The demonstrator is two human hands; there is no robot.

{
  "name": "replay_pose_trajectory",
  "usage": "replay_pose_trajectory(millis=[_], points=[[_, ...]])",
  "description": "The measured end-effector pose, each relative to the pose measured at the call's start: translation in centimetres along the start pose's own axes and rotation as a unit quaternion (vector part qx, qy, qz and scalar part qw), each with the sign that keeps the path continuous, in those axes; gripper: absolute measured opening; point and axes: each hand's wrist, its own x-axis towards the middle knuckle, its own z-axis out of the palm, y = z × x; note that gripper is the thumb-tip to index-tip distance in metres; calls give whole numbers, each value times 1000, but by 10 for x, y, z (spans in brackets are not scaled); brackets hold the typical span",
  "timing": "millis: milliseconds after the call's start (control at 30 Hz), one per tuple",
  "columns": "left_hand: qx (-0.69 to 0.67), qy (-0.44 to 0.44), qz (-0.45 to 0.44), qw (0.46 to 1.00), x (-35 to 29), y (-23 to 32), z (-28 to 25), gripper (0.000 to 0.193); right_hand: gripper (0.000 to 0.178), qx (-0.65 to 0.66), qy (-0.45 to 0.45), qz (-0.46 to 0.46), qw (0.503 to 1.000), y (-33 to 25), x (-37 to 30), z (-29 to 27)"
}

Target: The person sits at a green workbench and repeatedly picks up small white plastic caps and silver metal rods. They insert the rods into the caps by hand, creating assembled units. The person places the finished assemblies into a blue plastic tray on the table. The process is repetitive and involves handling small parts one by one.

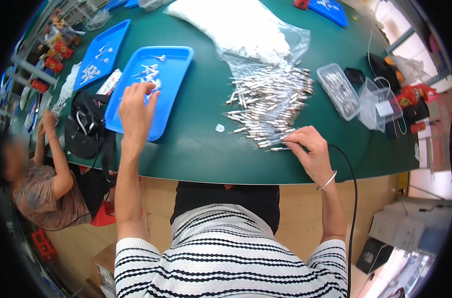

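Observation:
My left hand [135, 110] is above the near part of a blue tray [167, 107], its fingers bent and the thumb apart from the index finger. Small white-headed pieces with thin stems [150, 74] lie in the tray just beyond the fingertips. On the right, my right hand [313, 151] pinches a thin silver rod [279, 148] at the near edge of a large pile of similar rods [270, 99]. Its fingertips partly hide the rod. A small white plastic piece [219, 128] lies alone on the green table between my hands.
Beyond the rods lies a big clear bag of white pieces [236, 30]. A clear box of metal parts [339, 92] stands to their right. Left are a second blue tray [114, 37], a black bag [82, 126] and a seated person [52, 184]. A black cable [355, 198] runs beside my right arm.

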Motion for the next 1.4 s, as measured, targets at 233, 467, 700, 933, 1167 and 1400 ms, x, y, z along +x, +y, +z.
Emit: replay_pose_trajectory(millis=[233, 467, 700, 933, 1167, 1400], points=[[-216, -204, 169, 940, -37, 72, 36, 22, 17, -136, -33, -54, 989, -3, -14, 17], [-211, -211, 204, 932, -40, 66, 42, 21, 16, -117, -33, -44, 992, 0, -13, 24], [-545, -256, -117, 790, -33, 97, 53, 15, 10, 156, 51, 50, 985, -21, 32, 14], [-732, -223, -226, 603, -5, 131, 63, 20, 9, 157, 88, -4, 984, -27, 90, 20], [-748, -167, -256, 589, -3, 134, 69, 18, 12, 149, 114, -20, 982, -15, 90, 41], [-754, -179, -275, 569, -1, 133, 68, 16, 14, 137, 106, -27, 984, -16, 89, 44]])
